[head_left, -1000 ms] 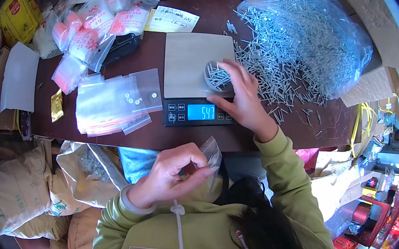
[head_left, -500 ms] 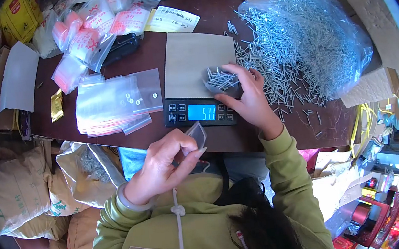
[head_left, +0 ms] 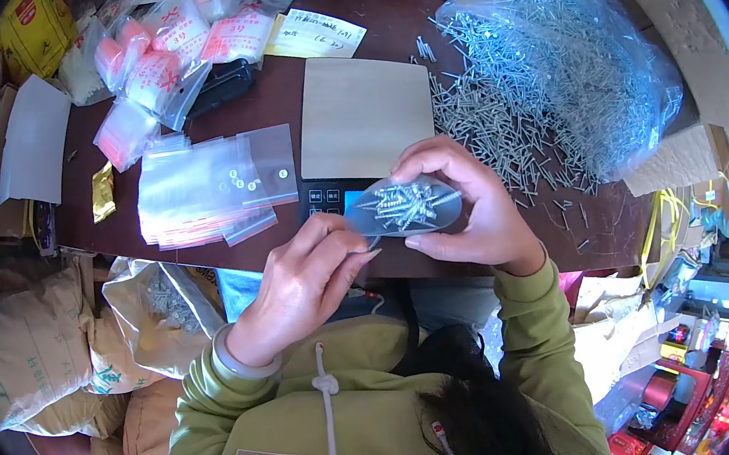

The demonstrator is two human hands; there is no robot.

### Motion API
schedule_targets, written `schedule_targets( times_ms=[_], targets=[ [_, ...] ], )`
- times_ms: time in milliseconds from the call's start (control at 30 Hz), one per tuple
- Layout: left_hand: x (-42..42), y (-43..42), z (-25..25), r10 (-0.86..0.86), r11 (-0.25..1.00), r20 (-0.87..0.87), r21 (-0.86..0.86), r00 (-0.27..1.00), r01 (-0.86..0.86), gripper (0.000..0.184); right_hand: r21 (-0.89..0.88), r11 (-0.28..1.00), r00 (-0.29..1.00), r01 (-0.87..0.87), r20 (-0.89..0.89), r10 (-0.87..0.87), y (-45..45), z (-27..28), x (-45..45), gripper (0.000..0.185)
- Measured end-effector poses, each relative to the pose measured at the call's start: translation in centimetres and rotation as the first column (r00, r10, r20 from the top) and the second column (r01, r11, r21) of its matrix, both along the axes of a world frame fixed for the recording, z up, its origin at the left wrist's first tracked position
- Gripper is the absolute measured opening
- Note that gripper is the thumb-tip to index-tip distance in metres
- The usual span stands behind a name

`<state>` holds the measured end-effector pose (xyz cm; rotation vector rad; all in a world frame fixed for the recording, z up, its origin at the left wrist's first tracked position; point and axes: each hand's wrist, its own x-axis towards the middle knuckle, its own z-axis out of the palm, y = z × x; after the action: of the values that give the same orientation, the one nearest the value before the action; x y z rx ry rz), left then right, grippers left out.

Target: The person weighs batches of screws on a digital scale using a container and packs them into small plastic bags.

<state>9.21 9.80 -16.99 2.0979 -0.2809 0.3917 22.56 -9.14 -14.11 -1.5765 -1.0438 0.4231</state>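
Observation:
My right hand [head_left: 474, 206] is wrapped round a small translucent cup [head_left: 444, 211] of silvery screws [head_left: 405, 207], tilted toward the left hand. My left hand [head_left: 315, 265] pinches a small clear plastic bag [head_left: 370, 243], which is mostly hidden by the fingers and meets the cup's left end. Both hands are over the front edge of a digital scale [head_left: 325, 198], and the cup covers most of its lit display. Nothing rests on the scale's flat beige platform [head_left: 365, 115].
A large clear bag [head_left: 580, 68] spills a heap of screws [head_left: 498, 136] at the right. Clear zip bags [head_left: 190, 193] lie stacked at the left with small round pieces on top. Behind them are filled bags [head_left: 180, 33], a black object [head_left: 223, 86] and a handwritten note [head_left: 315, 33].
My right hand has lifted the cup of screws off the scale and brought it toward me, to the bag. My left hand has shifted slightly right and still holds the bag.

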Motion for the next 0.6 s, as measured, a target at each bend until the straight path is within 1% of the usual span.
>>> schedule_targets(
  times_ms=[100,200,300,333,433,467,567,600],
  targets=[
    [0.0,0.0,-0.1,-0.001,1.0,0.036,0.015,0.999,0.001,0.016,-0.019,1.0,0.999,-0.007,0.031,0.007,-0.1,0.8,-0.1,0.046],
    [0.0,0.1,-0.1,0.01,1.0,0.054,0.024,0.998,-0.011,0.016,-0.093,0.996,0.996,-0.009,0.092,0.018,-0.4,1.0,0.3,0.044],
    [-0.1,0.1,0.1,-0.005,0.998,0.058,0.058,0.998,0.002,0.018,-0.127,0.989,0.992,-0.072,0.095,0.084,-0.3,1.4,0.0,0.042],
    [-0.1,0.1,0.0,-0.018,0.997,0.063,0.073,0.998,0.013,0.019,-0.113,0.99,0.991,-0.086,0.096,0.097,-0.2,1.2,-0.2,0.044],
    [0.0,-0.3,-0.2,-0.047,0.992,0.107,0.12,0.993,0.034,0.027,-0.208,0.975,0.976,-0.076,0.185,0.115,0.2,1.9,-1.0,0.044],
    [0.1,-0.4,-0.3,-0.054,0.99,0.126,0.137,0.991,0.037,0.031,-0.219,0.974,0.972,-0.053,0.214,0.101,0.4,1.8,-1.4,0.048],
    [0.2,-0.7,-0.7,-0.065,0.986,0.136,0.159,0.989,0.043,0.032,-0.273,0.962,0.929,0.012,0.36,0.091,0.6,2.2,-2.3,0.051],
    [0.2,-0.8,-0.7,-0.063,0.987,0.143,0.152,0.988,0.041,0.033,-0.287,0.958,0.914,0.023,0.394,0.097,0.6,2.5,-2.5,0.056]
  ],
)
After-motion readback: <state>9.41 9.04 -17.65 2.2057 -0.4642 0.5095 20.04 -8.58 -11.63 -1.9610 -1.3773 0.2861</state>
